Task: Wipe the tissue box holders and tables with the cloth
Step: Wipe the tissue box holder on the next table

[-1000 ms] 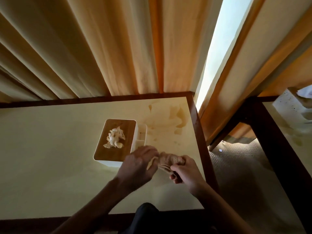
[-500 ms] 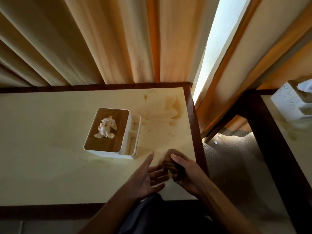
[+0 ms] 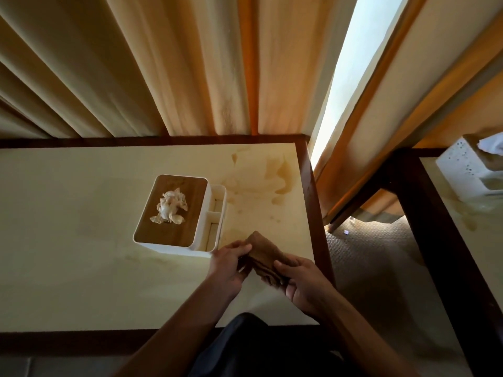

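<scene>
A white tissue box holder (image 3: pixel 174 247) with a wooden lid and a tissue poking out stands on the cream table (image 3: pixel 68 240); its side compartments face right. Just in front of its right corner, both hands hold a folded brown cloth (image 3: pixel 265 253) above the table. My left hand (image 3: pixel 230 261) pinches the cloth's left edge, and my right hand (image 3: pixel 302 281) grips its lower right side. A second white tissue box holder (image 3: pixel 462 170) sits on another table (image 3: pixel 484 240) at the far right.
Wet-looking stains (image 3: pixel 272 175) mark the first table's far right corner. Curtains (image 3: pixel 163 63) hang behind both tables. A gap with carpet (image 3: pixel 364 257) separates the two dark-framed tables. My dark-clothed lap shows at the bottom edge.
My left hand, which was open beside the cloth, has closed onto its left edge. The cloth went from bunched in my right hand to a folded flat shape held between both hands.
</scene>
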`<action>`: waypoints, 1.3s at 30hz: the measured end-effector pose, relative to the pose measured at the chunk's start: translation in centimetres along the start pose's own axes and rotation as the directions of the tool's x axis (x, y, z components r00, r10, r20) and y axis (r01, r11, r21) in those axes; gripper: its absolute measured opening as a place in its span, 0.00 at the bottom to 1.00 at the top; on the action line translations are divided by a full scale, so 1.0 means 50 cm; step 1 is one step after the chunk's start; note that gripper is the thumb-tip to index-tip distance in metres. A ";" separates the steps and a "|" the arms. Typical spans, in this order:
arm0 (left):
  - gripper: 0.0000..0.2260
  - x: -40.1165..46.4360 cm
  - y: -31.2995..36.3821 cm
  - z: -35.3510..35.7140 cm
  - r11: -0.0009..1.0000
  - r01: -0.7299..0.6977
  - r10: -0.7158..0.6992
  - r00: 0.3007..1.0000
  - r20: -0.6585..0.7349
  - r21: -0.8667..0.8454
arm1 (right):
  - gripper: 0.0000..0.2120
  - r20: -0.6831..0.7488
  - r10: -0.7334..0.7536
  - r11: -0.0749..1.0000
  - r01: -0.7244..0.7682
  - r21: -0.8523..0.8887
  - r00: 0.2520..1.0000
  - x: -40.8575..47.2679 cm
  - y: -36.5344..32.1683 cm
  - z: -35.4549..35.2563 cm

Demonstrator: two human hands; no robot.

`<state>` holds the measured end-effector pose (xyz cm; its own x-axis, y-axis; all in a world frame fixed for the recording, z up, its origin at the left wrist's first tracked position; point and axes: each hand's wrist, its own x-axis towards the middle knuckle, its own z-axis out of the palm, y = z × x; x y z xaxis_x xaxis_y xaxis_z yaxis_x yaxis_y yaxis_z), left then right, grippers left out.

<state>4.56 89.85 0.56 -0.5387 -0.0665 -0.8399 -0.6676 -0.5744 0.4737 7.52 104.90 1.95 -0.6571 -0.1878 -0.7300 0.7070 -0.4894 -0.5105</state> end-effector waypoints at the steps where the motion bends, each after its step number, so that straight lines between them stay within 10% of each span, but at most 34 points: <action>1: 0.10 0.001 0.000 0.000 1.000 -0.003 0.003 1.000 -0.005 -0.002 | 0.11 -0.004 0.001 1.000 -0.001 -0.001 1.000 -0.001 0.000 0.000; 8: 0.17 -0.042 0.016 -0.016 0.909 -0.145 0.120 0.989 0.087 0.392 | 0.10 -0.058 -0.045 0.999 0.044 -0.022 0.997 -0.012 -0.022 0.019; 12: 0.16 -0.100 0.060 -0.022 0.616 -0.391 0.334 0.916 0.223 0.683 | 0.08 -0.060 -0.104 0.994 0.102 -0.027 0.993 -0.016 -0.041 0.042; 17: 0.10 -0.156 0.172 -0.040 0.199 -0.736 0.563 0.626 0.540 0.647 | 0.09 -0.066 -0.128 0.990 0.124 -0.072 0.990 -0.020 -0.064 0.106; 21: 0.20 -0.159 0.295 -0.062 -0.219 -0.709 0.545 0.481 0.687 0.670 | 0.07 0.044 -0.248 0.919 0.249 -0.306 0.968 -0.028 -0.075 0.177; 28: 0.66 -0.030 0.410 -0.116 -0.693 -0.366 0.053 0.833 0.550 0.621 | 0.13 0.023 -0.255 0.804 0.225 -0.550 0.967 0.001 -0.028 0.314; 39: 0.68 0.035 0.413 -0.170 -0.763 -0.459 0.014 0.692 0.722 0.455 | 0.15 -0.107 -0.076 0.931 0.032 -0.363 0.991 0.038 -0.002 0.417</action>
<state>-5.80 70.92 6.59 -0.7531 0.5348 -0.3832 0.5227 0.8401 0.1452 0.74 86.84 10.08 -0.6771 -0.0577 -0.7336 0.7322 -0.1522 -0.6639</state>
